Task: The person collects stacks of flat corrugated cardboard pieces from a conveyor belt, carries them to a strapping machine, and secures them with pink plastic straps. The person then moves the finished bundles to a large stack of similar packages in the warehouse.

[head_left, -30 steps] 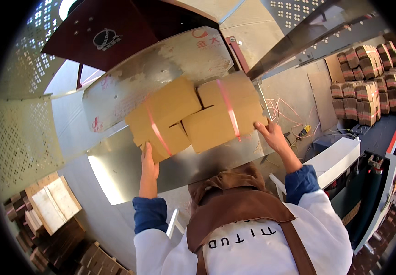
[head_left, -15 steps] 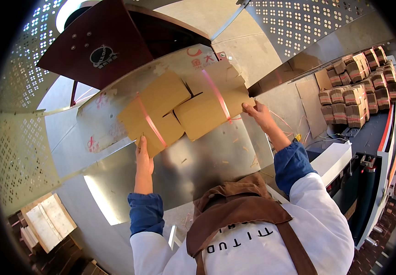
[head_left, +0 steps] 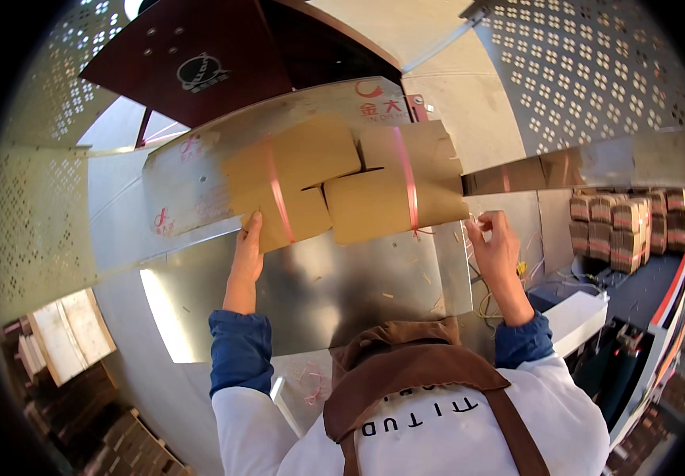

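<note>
A flat bundle of brown cardboard blanks (head_left: 251,186), with dark slots between its flaps and two pink straps round it, lies on the metal work surface (head_left: 358,282). At its near left corner my left hand (head_left: 247,252) grips the edge, thumb on top and the other fingers out of sight below. Just off the bundle's right corner is my right hand (head_left: 498,247), fingers curled and thumb against forefinger in a pinch; what is between them, if anything, is too small to make out. Near that corner, loose ends of the right pink strap (head_left: 411,182) stick out.
Beyond the bundle stands a dark red machine housing (head_left: 191,59) with a printed metal plate (head_left: 188,186) before it. Perforated panels (head_left: 588,71) rise at both sides. Strapped cardboard stacks (head_left: 628,226) stand on a conveyor at right. A wooden board (head_left: 72,333) lies at lower left.
My right hand has come off the bundle's right edge, its fingers now curled beside it. My left hand still grips the near left corner. The view has turned slightly.
</note>
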A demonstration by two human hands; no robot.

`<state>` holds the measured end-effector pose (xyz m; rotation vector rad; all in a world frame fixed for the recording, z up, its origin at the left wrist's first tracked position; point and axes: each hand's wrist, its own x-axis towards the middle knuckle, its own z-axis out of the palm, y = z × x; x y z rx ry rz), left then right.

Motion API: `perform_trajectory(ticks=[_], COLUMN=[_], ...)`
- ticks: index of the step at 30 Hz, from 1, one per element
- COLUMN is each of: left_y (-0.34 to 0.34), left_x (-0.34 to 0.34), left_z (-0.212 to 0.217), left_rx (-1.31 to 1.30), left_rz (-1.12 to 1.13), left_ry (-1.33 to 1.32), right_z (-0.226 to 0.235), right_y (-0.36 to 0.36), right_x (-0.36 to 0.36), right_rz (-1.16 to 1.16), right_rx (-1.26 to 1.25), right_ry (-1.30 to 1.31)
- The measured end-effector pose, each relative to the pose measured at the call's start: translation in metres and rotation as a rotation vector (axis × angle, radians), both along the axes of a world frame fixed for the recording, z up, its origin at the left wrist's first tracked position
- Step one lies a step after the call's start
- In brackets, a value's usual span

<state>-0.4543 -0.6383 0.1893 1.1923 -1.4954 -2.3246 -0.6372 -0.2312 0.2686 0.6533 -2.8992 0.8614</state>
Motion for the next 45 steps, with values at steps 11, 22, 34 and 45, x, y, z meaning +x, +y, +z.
perform_trajectory(ticks=[11,22,34,45], left_y=[0.009,-0.010,-0.011,-0.001], left_x=[-0.008,-0.018,-0.025,-0.025], left_z=[0.021,0.045,0.013,0.006], left_rx=[0.024,0.136,0.072,0.071], left_rz=[0.004,-0.055,0.034,0.230], left_ry=[-0.068,-0.097,-0.055,-0.109], right_z=[-0.020,-0.027,-0.027,-0.036], right_y=[-0.236,-0.207,-0.188,-0.187], right_x=[-0.084,-0.021,0.000,0.004], right_rz=[0.635,0.610,0.649,0.721], right_rx=[0.087,0.265,0.245,0.150], right_ry=[0.245,0.378,0.366,0.331])
